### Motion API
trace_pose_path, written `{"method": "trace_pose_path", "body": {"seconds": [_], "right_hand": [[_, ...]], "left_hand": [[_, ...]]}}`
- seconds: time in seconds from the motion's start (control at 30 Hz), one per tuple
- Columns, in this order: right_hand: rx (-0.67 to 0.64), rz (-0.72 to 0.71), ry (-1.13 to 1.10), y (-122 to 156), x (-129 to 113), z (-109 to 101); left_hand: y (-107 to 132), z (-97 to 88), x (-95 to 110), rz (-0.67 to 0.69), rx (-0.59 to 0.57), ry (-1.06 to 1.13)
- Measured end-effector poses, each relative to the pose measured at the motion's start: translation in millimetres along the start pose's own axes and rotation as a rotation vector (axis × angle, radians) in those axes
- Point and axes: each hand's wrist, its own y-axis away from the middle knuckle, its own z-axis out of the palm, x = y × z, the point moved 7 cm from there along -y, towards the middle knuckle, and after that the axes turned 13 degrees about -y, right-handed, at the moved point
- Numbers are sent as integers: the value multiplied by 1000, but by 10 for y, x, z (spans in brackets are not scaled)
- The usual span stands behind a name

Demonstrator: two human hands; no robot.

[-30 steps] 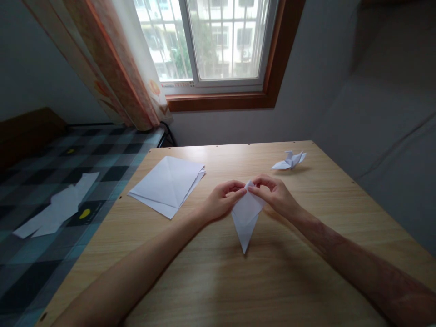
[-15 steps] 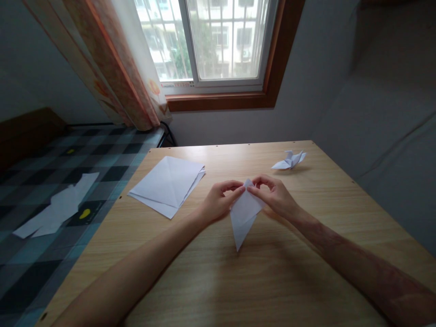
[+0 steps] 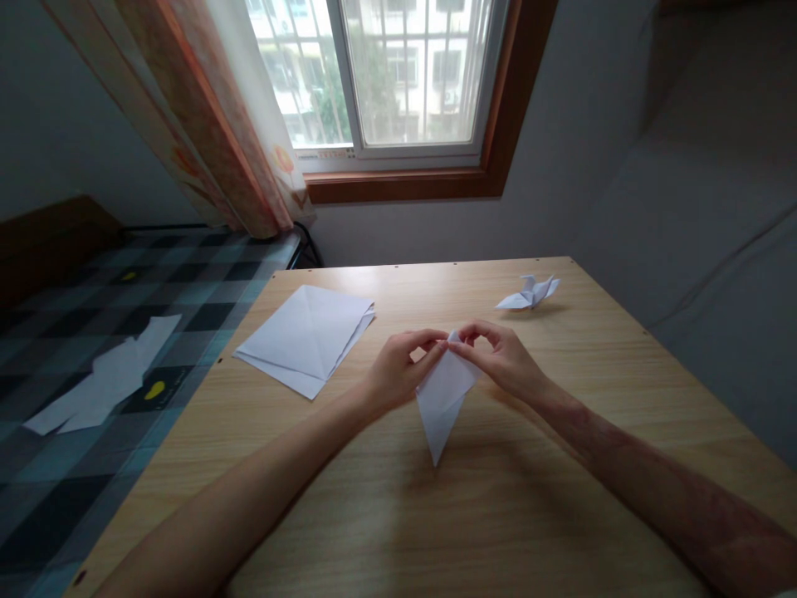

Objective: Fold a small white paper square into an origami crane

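Table [image 3: 560, 531]: pale wood, visible grain. Overlapping white paper sheets [image 3: 305, 332], the top one creased, lie toward the far left; a folded paper bird [image 3: 529, 294] rests near the far right corner. Checked bed [image 3: 187, 286], left of table: irregular white paper [image 3: 115, 384] on it.

The table [image 3: 349, 515] was wood-grained — smooth, faintly glossy. The folded piece [image 3: 441, 407] was matt paper; the curtain [image 3: 208, 124] was cloth.

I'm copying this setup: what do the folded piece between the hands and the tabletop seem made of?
Folded piece: likely thin, matte white paper, from its crisp folds. Tabletop: pale wood or wood-look laminate, smooth with slight sheen, from its grain streaks.
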Motion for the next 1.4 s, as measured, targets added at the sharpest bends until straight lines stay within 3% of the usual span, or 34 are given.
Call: {"method": "trace_pose_path", "body": {"seconds": [0.47, 0.83, 1.17, 1.4], "right_hand": [[1, 20, -15, 8, 20, 3], [-20, 28, -14, 10, 21, 8], [-20, -32, 11, 7, 11, -5], [-46, -30, 48, 3, -16, 12]], "left_hand": [[12, 9, -76, -25, -2, 88], [-19, -106, 75, 137, 95, 0], [-14, -91, 77, 94, 45, -20], [-5, -114, 143, 145, 70, -69]]}}
